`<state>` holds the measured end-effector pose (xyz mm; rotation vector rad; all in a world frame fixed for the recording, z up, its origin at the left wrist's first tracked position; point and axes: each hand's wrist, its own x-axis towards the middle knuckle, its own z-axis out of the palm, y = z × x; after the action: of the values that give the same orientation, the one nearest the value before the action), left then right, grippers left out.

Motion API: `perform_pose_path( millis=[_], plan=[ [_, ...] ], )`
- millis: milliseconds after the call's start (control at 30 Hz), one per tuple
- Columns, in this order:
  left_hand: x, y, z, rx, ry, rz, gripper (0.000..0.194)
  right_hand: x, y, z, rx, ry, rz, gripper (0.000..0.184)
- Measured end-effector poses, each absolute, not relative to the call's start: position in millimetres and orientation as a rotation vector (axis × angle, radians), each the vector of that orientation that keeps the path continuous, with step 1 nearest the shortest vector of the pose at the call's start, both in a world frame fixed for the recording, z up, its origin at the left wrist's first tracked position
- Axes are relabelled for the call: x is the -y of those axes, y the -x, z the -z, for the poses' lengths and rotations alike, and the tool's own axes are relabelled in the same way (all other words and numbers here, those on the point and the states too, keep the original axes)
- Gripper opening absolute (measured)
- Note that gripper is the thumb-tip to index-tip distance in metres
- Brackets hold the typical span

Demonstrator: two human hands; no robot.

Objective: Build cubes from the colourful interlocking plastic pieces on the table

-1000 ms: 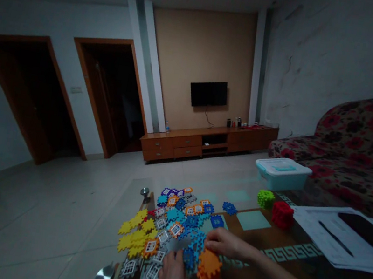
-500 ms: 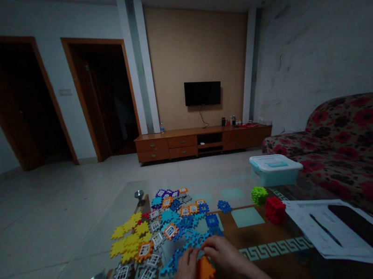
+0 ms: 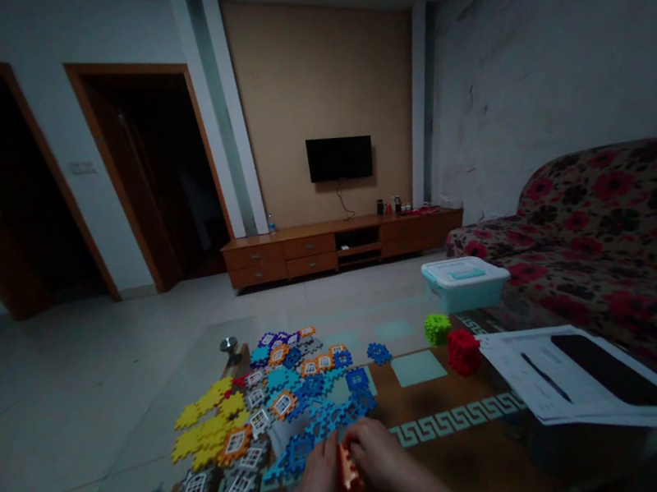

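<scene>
The right grip [image 3: 376, 457] is closed, its thumb and fingers pinching a small stack of orange toy pieces [image 3: 347, 475] held edge-up just above the counter [image 3: 458, 450]. The left grip [image 3: 319, 486] presses against the stack from the other side, though the view does not settle whether it is closed on the pieces. Right beside the hands, blue toy pieces [image 3: 299, 451] and white window-patterned pieces [image 3: 236, 491] lie flat, with yellow toy pieces [image 3: 205, 430] beyond them. Only the orange pieces are gathered; the rest stay spread across the glass in a loose heap. Farther along the counter sit a green cube [image 3: 436, 329] and a red cube [image 3: 463, 351], near a stack of papers [image 3: 567, 392]. A lidded plastic box [image 3: 463, 284] stands beyond them.
</scene>
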<state>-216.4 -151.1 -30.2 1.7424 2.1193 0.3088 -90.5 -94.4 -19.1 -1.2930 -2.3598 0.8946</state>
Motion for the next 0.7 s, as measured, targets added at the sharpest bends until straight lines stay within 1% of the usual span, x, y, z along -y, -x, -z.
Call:
perform_pose_path(
  millis=[233,533,700],
  plan=[
    [151,211,25,-2.164,-1.825,-0.240,0.071,105,81,10,2.387,1.218,-0.835,0.031],
    [145,219,21,-2.169,-1.795,-0.149,0.080,102,68,3,2.360,1.373,-0.804,0.033],
    [145,216,6,-2.075,-1.820,-0.047,0.068,103,63,-6,2.453,1.505,-0.846,0.031]
  ],
)
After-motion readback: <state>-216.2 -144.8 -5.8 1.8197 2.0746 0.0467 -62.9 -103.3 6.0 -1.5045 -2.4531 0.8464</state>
